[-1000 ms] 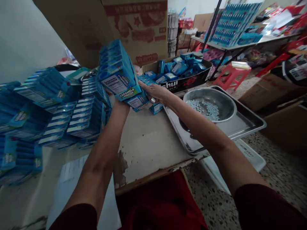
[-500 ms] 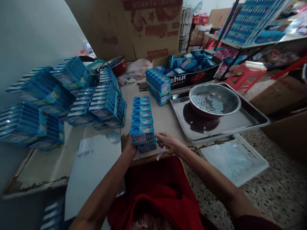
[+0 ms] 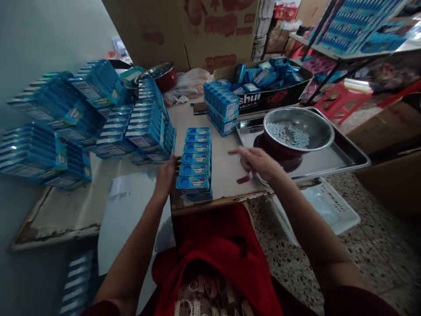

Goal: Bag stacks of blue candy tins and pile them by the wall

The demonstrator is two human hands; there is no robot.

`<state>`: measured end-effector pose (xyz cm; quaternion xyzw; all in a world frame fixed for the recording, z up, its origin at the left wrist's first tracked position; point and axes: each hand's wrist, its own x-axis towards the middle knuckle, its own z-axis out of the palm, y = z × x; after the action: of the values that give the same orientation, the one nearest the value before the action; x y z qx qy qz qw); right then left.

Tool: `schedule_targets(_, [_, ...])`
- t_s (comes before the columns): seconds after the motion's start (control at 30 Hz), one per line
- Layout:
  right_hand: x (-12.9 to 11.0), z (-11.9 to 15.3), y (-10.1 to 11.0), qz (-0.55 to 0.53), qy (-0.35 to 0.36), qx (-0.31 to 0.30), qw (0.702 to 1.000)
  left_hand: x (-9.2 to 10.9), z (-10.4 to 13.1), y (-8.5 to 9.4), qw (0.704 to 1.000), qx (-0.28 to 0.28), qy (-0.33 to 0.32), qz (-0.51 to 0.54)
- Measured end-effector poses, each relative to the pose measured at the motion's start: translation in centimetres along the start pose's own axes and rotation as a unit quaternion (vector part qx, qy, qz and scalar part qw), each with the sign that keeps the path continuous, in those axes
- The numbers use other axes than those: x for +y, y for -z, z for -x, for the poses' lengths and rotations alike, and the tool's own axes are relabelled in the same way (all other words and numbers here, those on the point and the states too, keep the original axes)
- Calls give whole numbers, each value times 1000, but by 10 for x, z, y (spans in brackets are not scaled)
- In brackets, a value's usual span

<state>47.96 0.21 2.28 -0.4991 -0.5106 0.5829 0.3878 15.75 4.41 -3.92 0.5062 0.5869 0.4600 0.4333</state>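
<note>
Left hand [image 3: 165, 179] flat, fingers straight beside stacked blue boxes [image 3: 194, 170] on the worktop [image 3: 222, 169] — right hand [image 3: 259, 163] apart, forefinger extended, others curled, cannot tell whether gripping anything

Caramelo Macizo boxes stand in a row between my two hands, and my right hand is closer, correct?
No, in the head view your left hand is closer; the Caramelo Macizo boxes do stand in a row between it and your right hand.
</note>
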Motion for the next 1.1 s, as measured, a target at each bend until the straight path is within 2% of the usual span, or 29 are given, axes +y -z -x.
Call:
schedule_targets(0.07, [-33, 3, 6, -40, 74, 44, 996, 17, 0, 8, 998, 43, -54, 11])
schedule_targets(0.17, [-76, -5, -6, -74, 116, 54, 989, 52, -2, 12, 985, 70, -150, 57])
schedule_targets(0.23, [-95, -15, -22, -83, 121, 39, 988, 75, -4, 8, 978, 43, -170, 113])
schedule_targets(0.37, [-111, -33, -51, -93, 127, 6, 988, 103, -4, -3, 966, -88, -129, 207])
schedule_targets(0.47, [-110, -40, -63, -93, 123, -5, 988, 106, 1, -4, 957, -140, -90, 237])
schedule_targets(0.63, [-101, -48, -74, -90, 112, 0, 990, 99, 11, 1, 951, -154, -58, 263])
schedule_targets(0.9, [-89, -64, -76, -79, 108, 14, 991, 91, 2, 0, 967, -73, -3, 243])
schedule_targets(1.1, [-85, -86, -78, -29, 126, 96, 987, 97, -18, -1, 981, -53, -29, 185])
